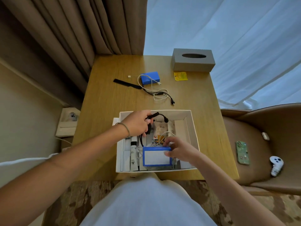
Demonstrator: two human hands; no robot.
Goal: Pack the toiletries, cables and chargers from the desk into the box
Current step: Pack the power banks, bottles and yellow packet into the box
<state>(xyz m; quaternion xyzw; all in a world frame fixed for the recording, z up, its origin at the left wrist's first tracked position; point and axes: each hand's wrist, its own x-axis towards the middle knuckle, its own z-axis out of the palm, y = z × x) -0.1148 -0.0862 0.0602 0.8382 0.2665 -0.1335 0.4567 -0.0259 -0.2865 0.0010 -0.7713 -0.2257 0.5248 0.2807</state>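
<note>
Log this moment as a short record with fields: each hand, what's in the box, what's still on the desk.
left hand: grips a black cable over the box
right hand: holds a blue battery pack at the near end of the box
box: white, open; holds a white tube and a printed packet
still on desk: black comb, second blue pack, tangled white and black cables, yellow sachet
also on desk: grey tissue box
</note>
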